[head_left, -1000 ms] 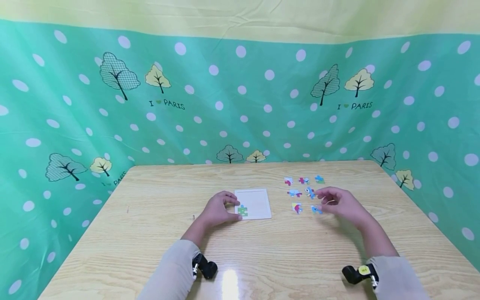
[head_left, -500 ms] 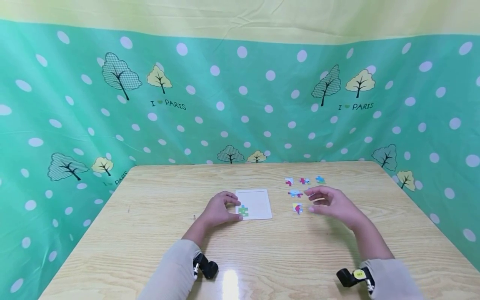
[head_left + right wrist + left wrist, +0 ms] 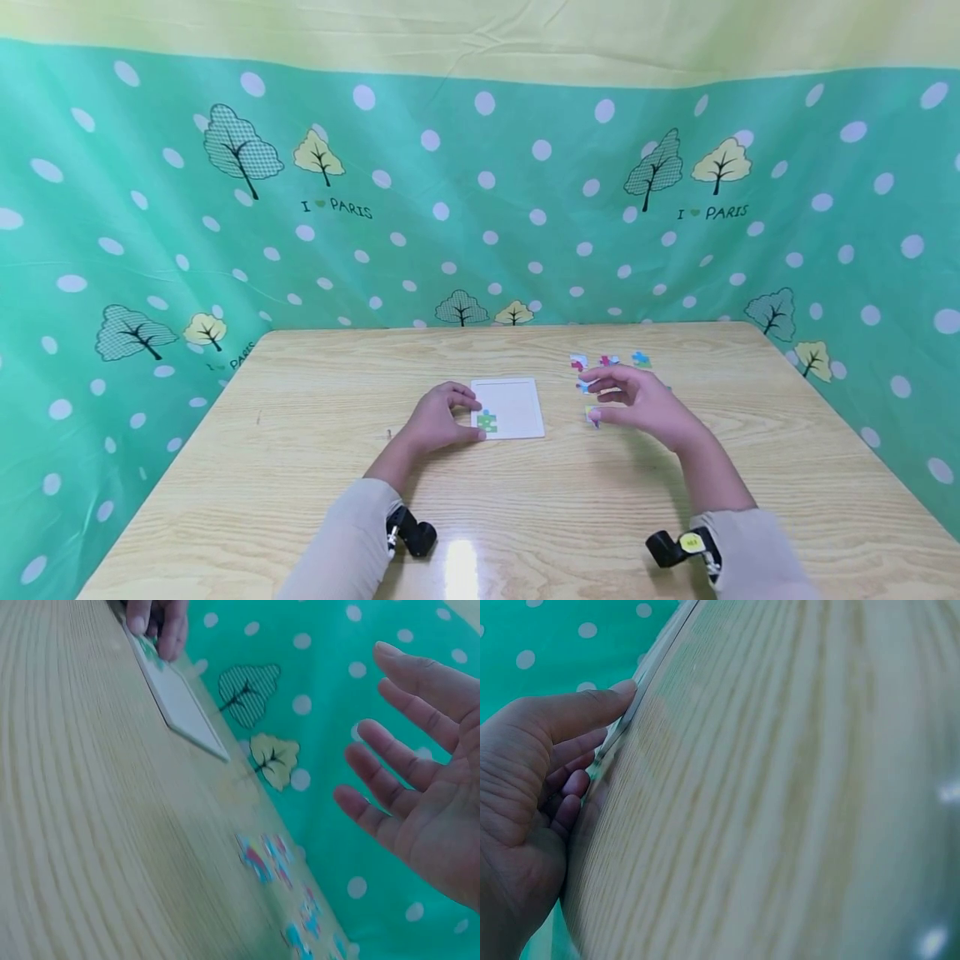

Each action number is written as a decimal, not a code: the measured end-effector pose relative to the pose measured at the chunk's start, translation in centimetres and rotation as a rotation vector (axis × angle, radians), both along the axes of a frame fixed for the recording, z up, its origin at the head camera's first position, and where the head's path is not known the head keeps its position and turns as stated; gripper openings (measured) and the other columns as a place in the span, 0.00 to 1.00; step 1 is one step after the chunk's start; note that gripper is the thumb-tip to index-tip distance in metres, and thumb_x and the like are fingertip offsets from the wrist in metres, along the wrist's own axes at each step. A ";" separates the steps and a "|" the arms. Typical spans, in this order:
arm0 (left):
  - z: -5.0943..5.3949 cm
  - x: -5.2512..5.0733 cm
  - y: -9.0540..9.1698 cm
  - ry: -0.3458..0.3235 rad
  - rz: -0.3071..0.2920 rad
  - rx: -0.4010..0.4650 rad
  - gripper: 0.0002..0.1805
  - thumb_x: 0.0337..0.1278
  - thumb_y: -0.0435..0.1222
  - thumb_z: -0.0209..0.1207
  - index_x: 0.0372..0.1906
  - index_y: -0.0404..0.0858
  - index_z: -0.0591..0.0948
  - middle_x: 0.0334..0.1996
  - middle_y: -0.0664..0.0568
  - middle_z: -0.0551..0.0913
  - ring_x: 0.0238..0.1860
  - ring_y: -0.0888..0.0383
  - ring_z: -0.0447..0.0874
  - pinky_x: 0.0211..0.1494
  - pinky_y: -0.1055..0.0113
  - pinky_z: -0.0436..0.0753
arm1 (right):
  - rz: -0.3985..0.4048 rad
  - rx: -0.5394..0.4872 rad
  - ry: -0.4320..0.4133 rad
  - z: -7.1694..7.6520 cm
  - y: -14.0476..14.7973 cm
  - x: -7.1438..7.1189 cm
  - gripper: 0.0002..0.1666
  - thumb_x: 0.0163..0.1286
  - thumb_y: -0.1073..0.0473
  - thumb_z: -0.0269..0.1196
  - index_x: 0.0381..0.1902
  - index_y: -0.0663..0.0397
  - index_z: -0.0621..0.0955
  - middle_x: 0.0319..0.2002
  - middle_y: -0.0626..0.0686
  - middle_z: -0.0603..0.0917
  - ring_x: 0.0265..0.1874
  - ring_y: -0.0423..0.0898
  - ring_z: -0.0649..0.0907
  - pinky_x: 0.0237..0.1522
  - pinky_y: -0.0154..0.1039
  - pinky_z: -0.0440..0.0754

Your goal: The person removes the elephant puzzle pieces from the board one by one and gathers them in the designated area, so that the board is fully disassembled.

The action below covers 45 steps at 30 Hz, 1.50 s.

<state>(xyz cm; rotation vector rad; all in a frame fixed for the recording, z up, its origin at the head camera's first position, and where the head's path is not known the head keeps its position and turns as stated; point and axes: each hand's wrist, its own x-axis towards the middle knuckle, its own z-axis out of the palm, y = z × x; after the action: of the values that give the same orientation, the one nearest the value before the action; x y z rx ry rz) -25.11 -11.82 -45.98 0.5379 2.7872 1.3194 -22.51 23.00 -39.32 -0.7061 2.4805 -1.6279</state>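
A white square puzzle tray (image 3: 519, 408) lies on the table, with a green jigsaw piece (image 3: 487, 423) in its near left corner. My left hand (image 3: 441, 421) holds the tray's left side, thumb at the near corner and fingers further up the edge. In the left wrist view, the thumb touches the tray's rim (image 3: 649, 686). My right hand (image 3: 641, 406) hovers over the loose jigsaw pieces, fingers spread and apart from the thumb, holding nothing. A yellow-and-red piece (image 3: 591, 412) shows beside its thumb; other pieces are partly hidden behind the hand.
At the back of the group lie a red-and-white piece (image 3: 578, 362), a red-and-blue piece (image 3: 607, 360) and a blue-and-green piece (image 3: 641, 359). The wooden table (image 3: 337, 383) ends at a green dotted curtain (image 3: 480, 208).
My right hand has moved left across the loose pieces, toward the tray, uncovering none in its grasp. My left hand and the tray have stayed in place.
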 end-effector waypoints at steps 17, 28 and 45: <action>0.2 0.0 0.0 -0.033 0.008 0.030 0.22 0.40 0.35 0.82 0.44 0.35 0.90 0.53 0.51 0.82 0.61 0.48 0.78 0.70 0.52 0.75 | 0.054 0.030 -0.045 0.1 -5.6 -1.2 0.27 0.65 0.64 0.73 0.61 0.65 0.81 0.57 0.60 0.83 0.57 0.66 0.79 0.62 0.58 0.77; 0.3 -0.1 -0.2 -0.038 0.003 0.016 0.26 0.38 0.36 0.83 0.48 0.36 0.90 0.54 0.52 0.82 0.61 0.48 0.78 0.69 0.49 0.75 | 0.077 0.137 -0.089 -1.2 -9.4 -2.8 0.20 0.67 0.64 0.72 0.56 0.64 0.84 0.49 0.63 0.85 0.46 0.50 0.83 0.50 0.44 0.82; 0.2 -0.2 -0.4 -0.043 -0.011 0.003 0.27 0.39 0.37 0.83 0.50 0.35 0.89 0.55 0.51 0.82 0.62 0.47 0.78 0.69 0.49 0.75 | 0.034 0.361 -0.100 -4.1 -13.3 -3.8 0.21 0.62 0.68 0.73 0.54 0.61 0.87 0.41 0.49 0.85 0.42 0.44 0.79 0.51 0.41 0.81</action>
<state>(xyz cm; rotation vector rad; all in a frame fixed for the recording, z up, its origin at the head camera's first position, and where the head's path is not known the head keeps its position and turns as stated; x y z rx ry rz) -25.34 -12.20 -45.74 0.5177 2.7447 1.3169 -26.35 9.67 -43.37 -0.5967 2.5708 -1.1254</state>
